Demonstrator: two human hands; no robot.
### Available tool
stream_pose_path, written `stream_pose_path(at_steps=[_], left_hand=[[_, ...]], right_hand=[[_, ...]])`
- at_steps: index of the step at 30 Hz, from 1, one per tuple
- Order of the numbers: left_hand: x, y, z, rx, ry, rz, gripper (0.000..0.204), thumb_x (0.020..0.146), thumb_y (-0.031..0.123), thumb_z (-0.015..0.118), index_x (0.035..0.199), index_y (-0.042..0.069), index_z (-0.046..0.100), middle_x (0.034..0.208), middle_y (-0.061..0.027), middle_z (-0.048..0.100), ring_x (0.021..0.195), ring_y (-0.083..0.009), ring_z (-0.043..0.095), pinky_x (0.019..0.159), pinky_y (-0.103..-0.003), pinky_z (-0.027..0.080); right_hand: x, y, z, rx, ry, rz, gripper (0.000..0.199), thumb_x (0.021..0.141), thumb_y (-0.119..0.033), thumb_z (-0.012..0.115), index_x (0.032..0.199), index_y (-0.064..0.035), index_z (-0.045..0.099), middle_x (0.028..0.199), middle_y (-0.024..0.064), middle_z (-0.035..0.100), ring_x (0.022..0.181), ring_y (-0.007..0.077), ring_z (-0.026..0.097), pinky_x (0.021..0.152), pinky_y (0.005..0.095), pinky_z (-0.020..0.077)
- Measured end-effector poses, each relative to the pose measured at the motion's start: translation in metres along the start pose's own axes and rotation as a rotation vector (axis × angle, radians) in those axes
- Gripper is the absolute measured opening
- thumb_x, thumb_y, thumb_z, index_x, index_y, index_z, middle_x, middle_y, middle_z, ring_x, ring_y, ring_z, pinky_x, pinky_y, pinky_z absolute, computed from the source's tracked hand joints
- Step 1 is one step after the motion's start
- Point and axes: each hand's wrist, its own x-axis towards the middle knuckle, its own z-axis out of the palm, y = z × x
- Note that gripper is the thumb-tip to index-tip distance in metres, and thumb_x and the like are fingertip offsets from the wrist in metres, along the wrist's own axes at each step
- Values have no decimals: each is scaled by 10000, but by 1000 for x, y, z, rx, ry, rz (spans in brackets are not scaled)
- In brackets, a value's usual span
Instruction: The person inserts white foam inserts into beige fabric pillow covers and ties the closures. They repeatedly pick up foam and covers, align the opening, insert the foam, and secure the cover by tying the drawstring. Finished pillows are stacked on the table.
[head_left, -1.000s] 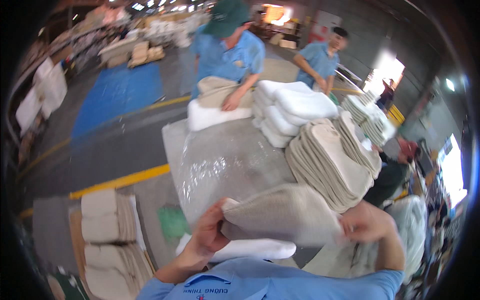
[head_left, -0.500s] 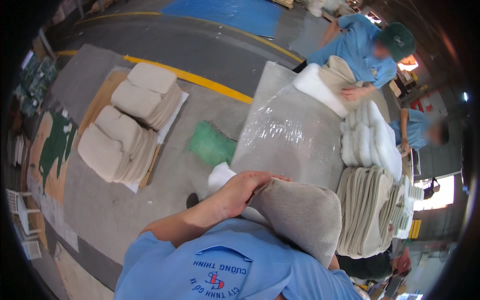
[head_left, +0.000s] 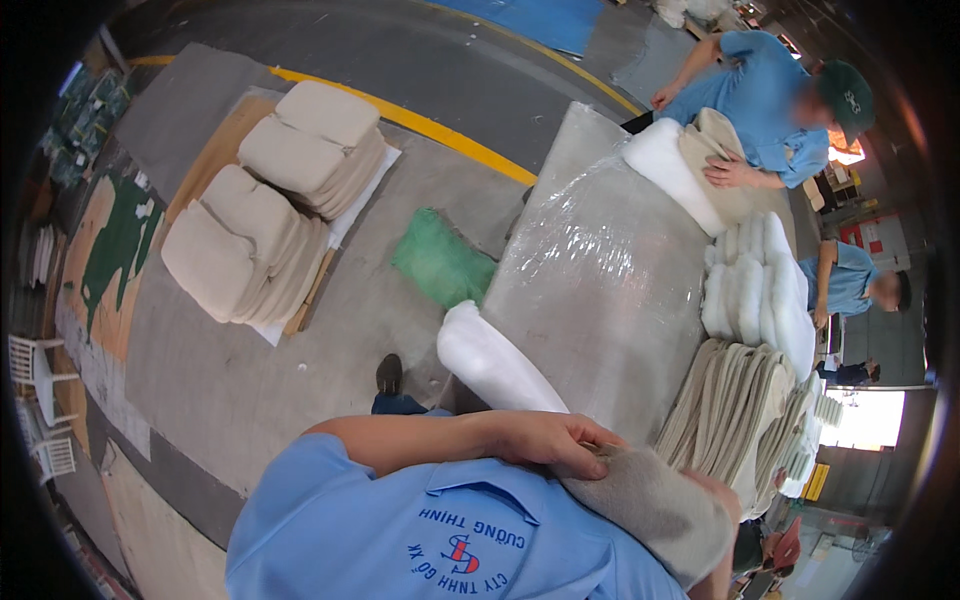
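Observation:
Close to my chest is a grey-beige fabric cover (head_left: 655, 505), like a cushion cover, bent over and hanging toward my right. My left hand (head_left: 560, 440) is closed on its upper left edge, thumb on top. Against the cover's right side rests my right hand (head_left: 715, 492), its fingers hidden behind the cloth. A thick white padding piece (head_left: 500, 360) lies just beyond my left hand, at the near left edge of the plastic-wrapped table (head_left: 600, 270). The cover hides what is below it.
Stacked beige covers (head_left: 725, 410) and white pads (head_left: 755, 285) line the table's right side. Across it, a co-worker (head_left: 765, 110) handles a cover over white padding; another person (head_left: 850, 280) stands farther right. Beige stacks (head_left: 250, 240) and a green bag (head_left: 440, 258) occupy the left floor.
The cover has come down and to the right, nearer my body, and is more bent. My left hand moved with it, uncovering more white padding. My right hand now shows beside the cover.

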Motion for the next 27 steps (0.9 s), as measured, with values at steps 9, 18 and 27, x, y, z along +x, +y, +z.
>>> stream_pose_path(at_steps=[9, 18, 27], left_hand=[[-42, -9, 1, 72, 382, 261, 399, 1018, 93, 599, 1412, 64, 545, 1291, -54, 611, 1217, -123, 553, 1081, -291, 420], [-100, -49, 12, -26, 897, 604, 329, 1038, 93, 596, 1351, 67, 496, 1231, -31, 651, 1158, -105, 589, 1030, -262, 441], [-120, -69, -9, -242, 978, 832, 223, 1063, 230, 590, 1210, 80, 664, 1089, 53, 658, 1015, -60, 564, 912, -227, 440]], right_hand=[[93, -89, 57, 1071, -285, -147, 430, 1024, -421, 625, 1187, -25, 675, 1087, 60, 710, 989, 150, 674, 860, 297, 535], [161, -204, 69, 666, -753, -277, 290, 964, -267, 713, 1142, -39, 692, 1058, 43, 718, 935, 103, 673, 825, 256, 532], [162, -274, 73, 105, -518, -605, 190, 915, -163, 718, 1059, -40, 723, 958, 42, 729, 895, 110, 686, 765, 261, 531]])
